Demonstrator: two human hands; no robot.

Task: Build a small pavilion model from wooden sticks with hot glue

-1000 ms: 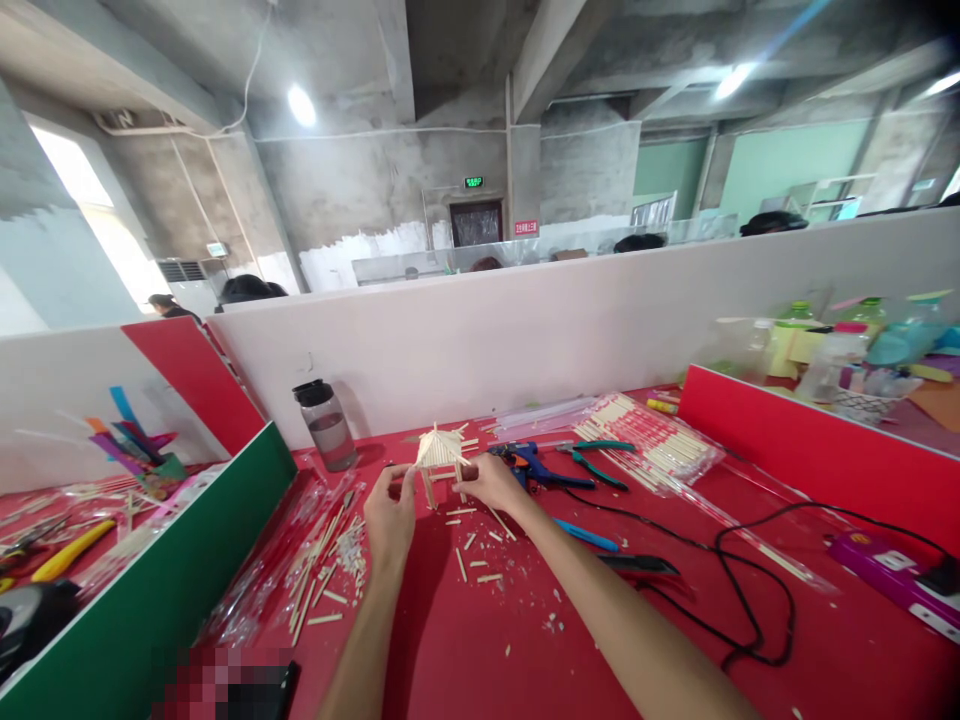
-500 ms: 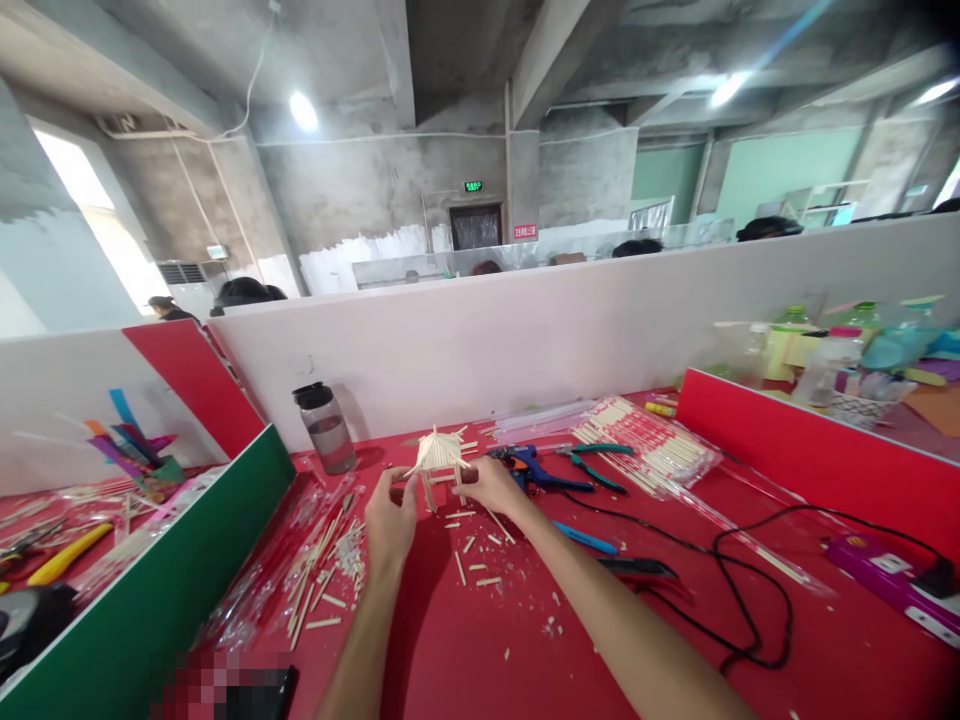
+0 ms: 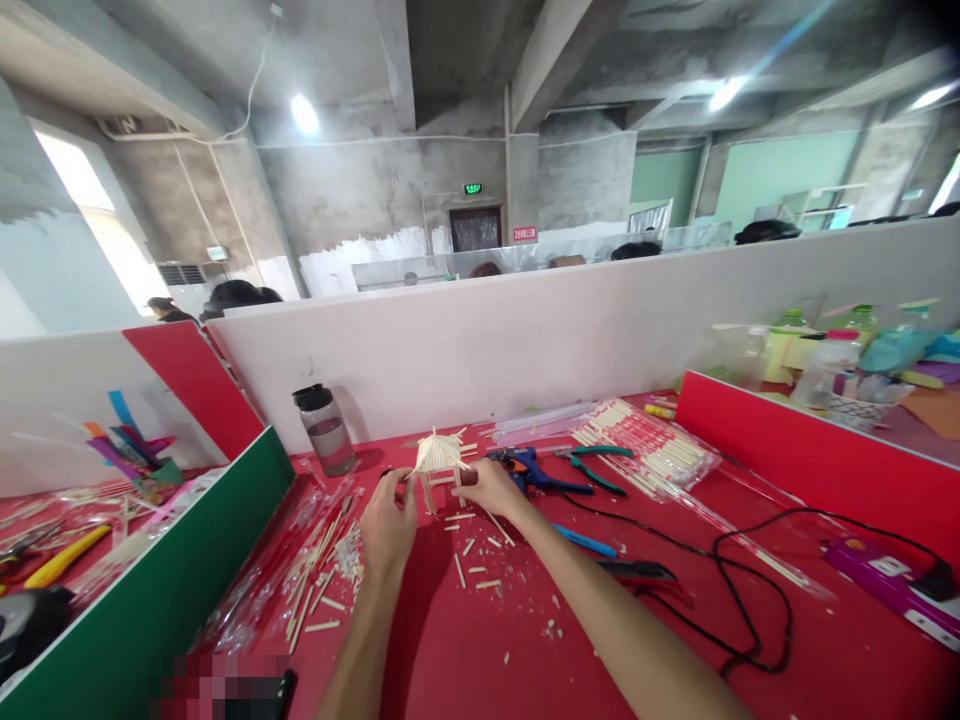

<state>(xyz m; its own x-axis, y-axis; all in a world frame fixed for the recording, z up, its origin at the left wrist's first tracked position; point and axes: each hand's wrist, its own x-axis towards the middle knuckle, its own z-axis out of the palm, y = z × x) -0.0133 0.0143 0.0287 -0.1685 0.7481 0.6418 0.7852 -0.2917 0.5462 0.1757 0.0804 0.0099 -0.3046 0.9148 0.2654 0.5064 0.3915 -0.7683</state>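
Stick pavilion point(image 3: 439, 455), a small model with a peaked roof set on posts of pale wood, is seen upright just below the centre of the frame, on the far part of a red tabletop point(image 3: 465, 650). It is flanked by two bare hands. The left hand point(image 3: 388, 520) is placed at its left side, with thumb and fingers half curled and a narrow gap left between them; whether the roof's corner is gripped or only touched cannot be told. The right hand point(image 3: 493, 487) is brought in from the other side, its fingers nearly closed around the posts there. Below the model, short stick pieces point(image 3: 460, 570) are scattered toward the lower centre, and longer loose sticks point(image 3: 311, 590) are strewn to the left, beside a green divider point(image 3: 180, 560). A water bottle point(image 3: 328, 435) is stood at centre left, near a white partition point(image 3: 480, 340). Right of centre, a blue-handled tool point(image 3: 531, 468) and green-handled pliers point(image 3: 600, 450) are laid close together, with a bundle of wrapped sticks point(image 3: 667, 440) just beyond them. A light-blue tool point(image 3: 583, 540) and a black-handled tool point(image 3: 639, 571) are found nearer the right forearm. At the lower right, a purple power strip point(image 3: 885, 578) is joined by a black cable point(image 3: 712, 548) looped across the red surface
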